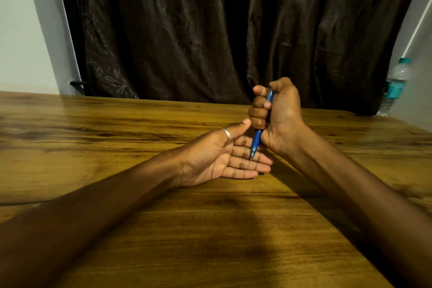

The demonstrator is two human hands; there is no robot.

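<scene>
wooden table (93, 138), dark curtain (210, 30), water bottle (395, 86), white wall (21, 30)

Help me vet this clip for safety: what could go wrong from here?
1. The right hand grips the pen in a fist, tip down at the open left hand's fingers; a hard push could jab or ink them.
2. That fist grip probably gives little fine control, so the tip might skid onto the table.

Left hand (217, 159) lies palm-up on the tabletop (93, 128), right hand (275, 117) just right of it, pen (256, 141) tip down over the left fingers (247, 163). Curtain (210, 30) behind, bottle (395, 86) far right.
</scene>
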